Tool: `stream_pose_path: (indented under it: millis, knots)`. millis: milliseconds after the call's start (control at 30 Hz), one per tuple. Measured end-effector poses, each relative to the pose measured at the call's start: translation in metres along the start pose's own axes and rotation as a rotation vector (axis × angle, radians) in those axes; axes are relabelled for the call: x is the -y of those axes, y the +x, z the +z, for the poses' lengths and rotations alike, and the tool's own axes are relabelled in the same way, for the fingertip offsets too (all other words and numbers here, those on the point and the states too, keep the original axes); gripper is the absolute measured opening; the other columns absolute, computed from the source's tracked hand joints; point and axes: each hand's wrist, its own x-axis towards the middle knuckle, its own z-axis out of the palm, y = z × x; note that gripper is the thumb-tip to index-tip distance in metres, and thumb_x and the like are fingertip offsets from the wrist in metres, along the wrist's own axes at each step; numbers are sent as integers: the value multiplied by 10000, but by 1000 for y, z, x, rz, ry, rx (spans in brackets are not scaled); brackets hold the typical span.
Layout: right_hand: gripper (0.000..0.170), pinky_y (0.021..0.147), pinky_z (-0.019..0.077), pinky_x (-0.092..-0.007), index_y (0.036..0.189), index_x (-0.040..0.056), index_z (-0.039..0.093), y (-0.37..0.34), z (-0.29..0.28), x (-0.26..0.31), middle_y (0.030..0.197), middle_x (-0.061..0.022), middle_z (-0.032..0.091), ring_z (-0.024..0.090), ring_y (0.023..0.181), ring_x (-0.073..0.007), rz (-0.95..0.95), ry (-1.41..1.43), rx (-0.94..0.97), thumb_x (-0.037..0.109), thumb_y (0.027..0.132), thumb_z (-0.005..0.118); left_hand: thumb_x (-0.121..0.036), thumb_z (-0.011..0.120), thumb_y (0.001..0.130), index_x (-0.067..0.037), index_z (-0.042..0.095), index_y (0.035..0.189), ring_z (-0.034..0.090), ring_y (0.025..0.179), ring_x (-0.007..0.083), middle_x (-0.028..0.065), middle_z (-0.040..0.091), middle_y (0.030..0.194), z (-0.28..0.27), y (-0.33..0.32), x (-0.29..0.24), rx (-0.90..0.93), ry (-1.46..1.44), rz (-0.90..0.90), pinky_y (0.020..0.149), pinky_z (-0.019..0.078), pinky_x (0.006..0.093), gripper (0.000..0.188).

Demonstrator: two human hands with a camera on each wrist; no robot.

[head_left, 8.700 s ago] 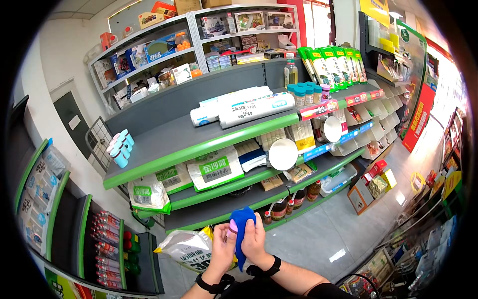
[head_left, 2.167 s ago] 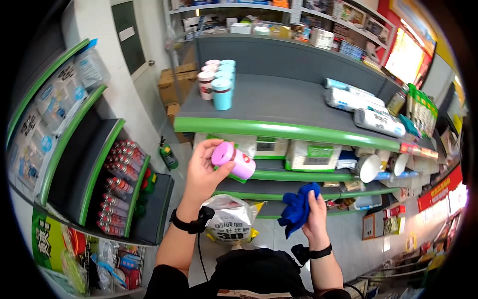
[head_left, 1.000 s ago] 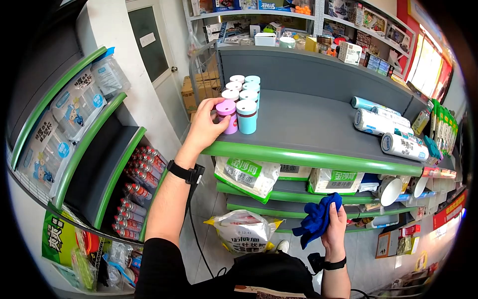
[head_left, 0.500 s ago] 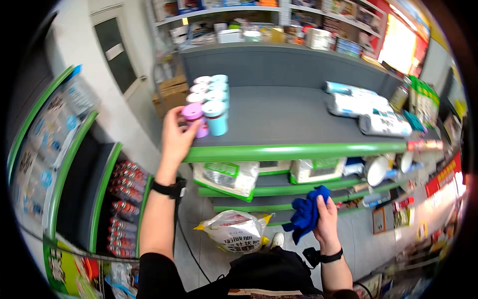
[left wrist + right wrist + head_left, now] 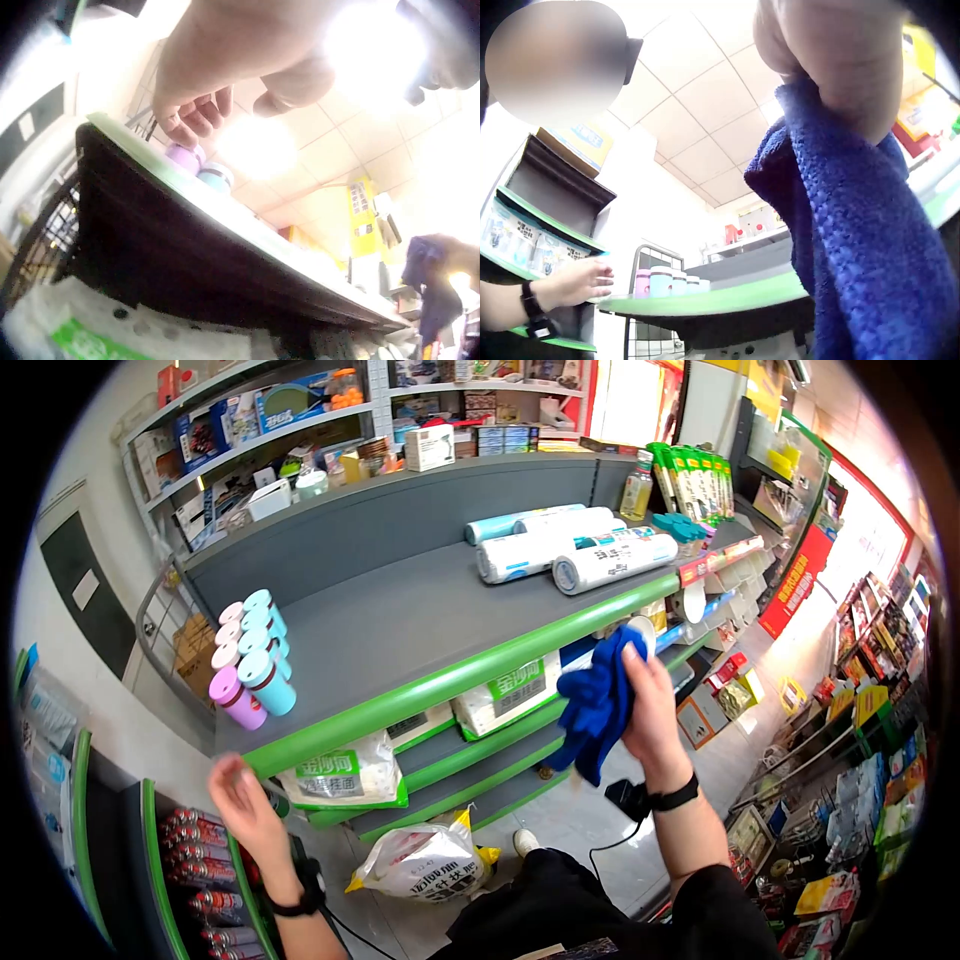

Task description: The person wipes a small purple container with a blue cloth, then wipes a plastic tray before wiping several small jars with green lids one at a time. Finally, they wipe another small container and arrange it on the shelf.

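At the left end of the grey top shelf (image 5: 400, 600) stand two rows of cups, pale pink and light blue, with a purple cup (image 5: 238, 698) at the front beside a blue cup (image 5: 268, 682). My left hand (image 5: 250, 815) is off the cups, in front of the shelf's green edge, its fingers loosely bent and holding nothing. In the left wrist view the purple cup (image 5: 185, 157) shows just past the fingertips. My right hand (image 5: 652, 705) grips a blue cloth (image 5: 598, 705), which hangs down from the fingers; the cloth (image 5: 870, 247) fills much of the right wrist view.
White rolls (image 5: 615, 560) lie at the right of the top shelf, near a bottle (image 5: 636, 487) and green packets (image 5: 695, 480). Noodle bags (image 5: 345, 772) sit on the shelf below. A large white and yellow bag (image 5: 425, 860) stands on the floor, with spray cans (image 5: 205, 860) at left.
My left hand has let go of the purple cup and drawn back from it. The head view has turned right, and the cloth in my right hand is now higher, before the shelf edge.
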Motion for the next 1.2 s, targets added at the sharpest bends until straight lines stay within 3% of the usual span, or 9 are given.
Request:
stream_pose_path:
  millis: [267, 400, 467, 633, 800, 933, 967, 1100, 1200]
  knots:
    - [259, 696, 543, -296, 984, 48, 641, 116, -8, 68, 892, -39, 669, 655, 779, -138, -208, -24, 65, 294, 1005, 561, -17, 556, 975, 4, 563, 1009, 524, 795, 83, 32, 554, 898, 48, -141, -19, 308, -72, -441, 712, 421, 208, 41]
    - [272, 676, 497, -278, 923, 57, 639, 211, -17, 106, 797, -16, 616, 597, 711, -117, -345, -98, 82, 308, 995, 564, -34, 557, 987, 9, 580, 960, 540, 750, 86, 31, 589, 850, 83, -182, -14, 412, 47, -571, 695, 445, 225, 56]
    - [317, 701, 500, -292, 958, 18, 640, 266, -37, 107, 825, -21, 626, 599, 725, -138, -406, -379, 155, 325, 990, 565, -58, 544, 1002, 10, 578, 945, 583, 777, 108, 53, 623, 845, 113, -187, -26, 458, 96, -618, 723, 469, 246, 95]
    - [665, 946, 507, -429, 1066, -84, 700, 324, -99, 107, 1045, -319, 681, 657, 1048, -443, -264, -1458, 202, 541, 961, 499, -74, 575, 992, 13, 600, 938, 591, 762, 100, 43, 640, 833, 194, -193, -45, 586, 10, -627, 704, 473, 237, 106]
    - [376, 776, 538, -434, 923, -7, 717, 322, -214, 140, 856, -189, 716, 690, 809, -366, -559, -1152, -106, 359, 920, 631, -60, 587, 979, 25, 618, 948, 610, 765, 98, 55, 657, 846, 266, -208, -51, 710, 122, -543, 695, 483, 239, 96]
    - [346, 845, 518, -412, 1014, -18, 679, 368, -328, 167, 942, -206, 698, 676, 919, -343, -758, -1183, -297, 308, 900, 652, -43, 618, 945, 38, 629, 931, 626, 748, 125, 80, 647, 859, 322, -209, -74, 844, 166, -456, 677, 497, 257, 83]
    - [393, 918, 493, -393, 1132, -10, 644, 372, -345, 172, 1078, -225, 665, 632, 1066, -346, -685, -1173, -266, 303, 896, 657, -49, 629, 935, 36, 636, 933, 633, 739, 146, 94, 645, 866, 333, -207, -82, 859, 179, -438, 679, 501, 265, 85]
    - [562, 1033, 434, -395, 1358, 45, 529, 386, -379, 162, 1300, -218, 544, 538, 1209, -357, -660, -1164, -52, 308, 883, 679, -66, 646, 921, 30, 646, 941, 639, 728, 189, 118, 645, 878, 373, -206, -106, 954, 198, -394, 680, 506, 285, 98]
    - [566, 1036, 434, -404, 1367, 79, 529, 384, -378, 168, 1314, -206, 533, 537, 1210, -353, -709, -1223, 45, 319, 881, 691, -78, 651, 921, 27, 648, 940, 637, 731, 206, 124, 649, 882, 394, -206, -112, 1003, 199, -318, 678, 504, 294, 107]
